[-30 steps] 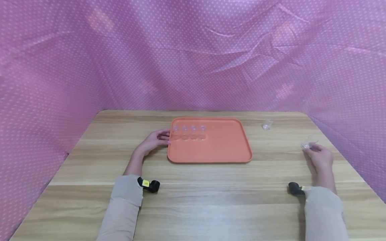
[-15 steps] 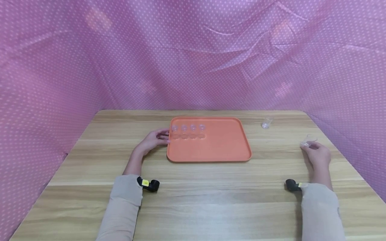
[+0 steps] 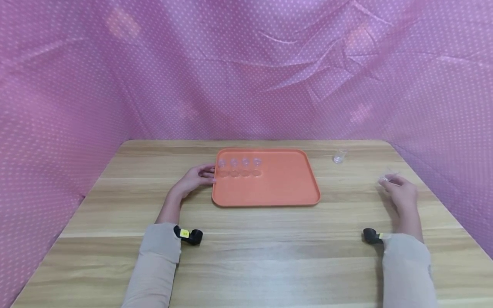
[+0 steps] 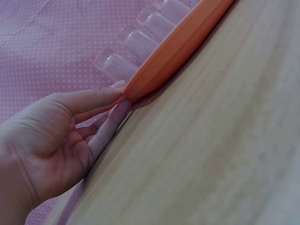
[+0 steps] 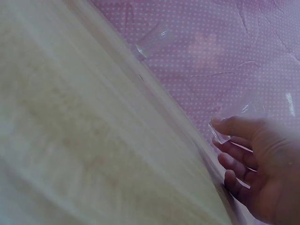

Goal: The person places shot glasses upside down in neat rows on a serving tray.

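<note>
In the head view an orange tray (image 3: pixel 285 179) lies on the wooden table. My left hand (image 3: pixel 192 180) grips its left rim; the left wrist view shows the thumb and a finger (image 4: pixel 123 107) at that rim. Several clear shot glasses (image 4: pixel 152 26) stand in a row at the tray's far left. My right hand (image 3: pixel 402 196) pinches another clear shot glass (image 3: pixel 392 174) near its base between thumb and fingers. In the right wrist view this held glass (image 5: pixel 246 105) leans over, mouth pointing away. Its other fingers are loosely bent, close over the table.
One more clear shot glass (image 3: pixel 339 157) stands on the table (image 3: pixel 269 252), between the tray and the right hand, near the back. A pink dotted curtain (image 3: pixel 246 77) surrounds the table's back and sides.
My right hand has moved slightly left with the pinched glass, which now looks more tilted. The left hand stays at the tray's rim.
</note>
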A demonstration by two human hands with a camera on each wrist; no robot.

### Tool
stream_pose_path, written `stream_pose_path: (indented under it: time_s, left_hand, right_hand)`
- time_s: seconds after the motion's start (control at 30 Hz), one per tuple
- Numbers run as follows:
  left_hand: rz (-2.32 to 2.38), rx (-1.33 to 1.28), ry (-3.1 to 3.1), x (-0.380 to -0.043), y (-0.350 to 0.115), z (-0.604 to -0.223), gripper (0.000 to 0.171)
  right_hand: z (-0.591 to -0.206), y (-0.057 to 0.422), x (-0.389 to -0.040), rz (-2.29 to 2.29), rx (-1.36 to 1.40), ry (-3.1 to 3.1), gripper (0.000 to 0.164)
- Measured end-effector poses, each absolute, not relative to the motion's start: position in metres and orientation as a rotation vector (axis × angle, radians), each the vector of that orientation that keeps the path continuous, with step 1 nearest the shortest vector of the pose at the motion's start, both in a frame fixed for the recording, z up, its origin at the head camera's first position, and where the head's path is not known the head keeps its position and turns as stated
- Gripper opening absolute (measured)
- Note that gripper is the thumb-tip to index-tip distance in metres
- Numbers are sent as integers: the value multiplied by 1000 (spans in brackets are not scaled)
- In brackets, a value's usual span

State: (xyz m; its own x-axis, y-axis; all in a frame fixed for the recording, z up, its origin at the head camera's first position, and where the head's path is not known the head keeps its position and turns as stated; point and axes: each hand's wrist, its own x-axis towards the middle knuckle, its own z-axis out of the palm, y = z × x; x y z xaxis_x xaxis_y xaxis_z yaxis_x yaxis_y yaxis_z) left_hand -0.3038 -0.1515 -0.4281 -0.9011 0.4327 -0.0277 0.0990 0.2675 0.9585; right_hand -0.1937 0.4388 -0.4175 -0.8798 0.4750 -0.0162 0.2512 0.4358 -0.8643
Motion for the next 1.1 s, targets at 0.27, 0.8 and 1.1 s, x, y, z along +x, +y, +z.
stream_pose_path:
  time_s: [0.27, 0.8, 1.1]
  left_hand:
    - [1679, 470, 2266, -304, -153, -427, 60]
    - [1696, 496, 2236, -304, -155, -429, 61]
    - [1700, 500, 2230, -304, -153, -428, 60]
  right_hand:
    - [-404, 428, -196, 1489, -591, -2437, 38]
    - [-357, 380, -207, 1354, -309, -2540, 54]
    - [-350, 351, -217, 1360, -155, -2547, 50]
